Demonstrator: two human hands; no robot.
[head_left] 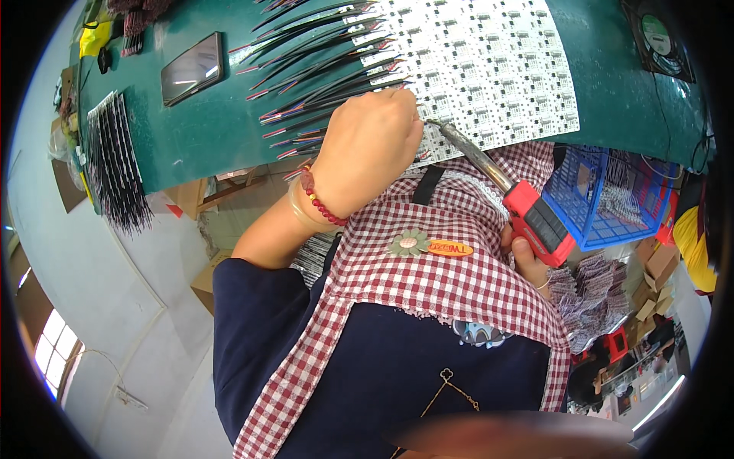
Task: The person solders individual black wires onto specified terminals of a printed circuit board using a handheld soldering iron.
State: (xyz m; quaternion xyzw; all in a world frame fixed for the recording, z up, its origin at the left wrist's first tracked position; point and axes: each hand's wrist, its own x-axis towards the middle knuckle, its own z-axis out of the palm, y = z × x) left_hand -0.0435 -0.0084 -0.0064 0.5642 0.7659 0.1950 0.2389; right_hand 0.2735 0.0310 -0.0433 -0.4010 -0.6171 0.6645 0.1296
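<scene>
My left hand (pixel 373 145), with a red bead bracelet on its wrist, is closed over the left edge of a white sheet of small circuit boards (pixel 489 69). Its fingertips and whatever they pinch are hidden. Bundles of thin black wires (pixel 306 80) with some red and blue ends stick out leftward along that edge. In my right hand (pixel 527 264) is a soldering iron (pixel 535 222) with a red and black handle. Its metal tip points up and left, close beside my left fingers; whether it touches the board cannot be made out.
A phone (pixel 193 69) lies on the green table (pixel 237 153). More wired strips (pixel 118 161) hang over its left edge. A blue plastic basket (pixel 612 199) stands at the right, with bundled wired parts (pixel 592 294) below it. A dark fan-like device (pixel 659 38) sits far right.
</scene>
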